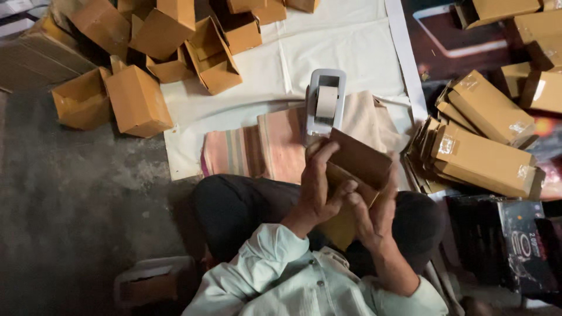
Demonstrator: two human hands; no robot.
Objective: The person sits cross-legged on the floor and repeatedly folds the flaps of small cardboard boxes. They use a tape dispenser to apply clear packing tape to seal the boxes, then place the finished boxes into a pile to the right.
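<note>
Both hands, left hand and right hand, grip a half-folded cardboard box; finished open boxes piled left, flat taped blanks still stacked right.

One tape dispenser is standing on the striped cloth, and that is the only one showing. One small brown box is sitting in the grip of two hands, the left hand and the right hand. At upper left, roughly ten open cardboard boxes are lying in a loose heap; the far ones are overlapping, so an exact count is not showing. At right, one stack of flattened, taped cartons is leaning, perhaps six or seven deep, the lower ones hiding each other. One white sheet is covering the floor.
</note>
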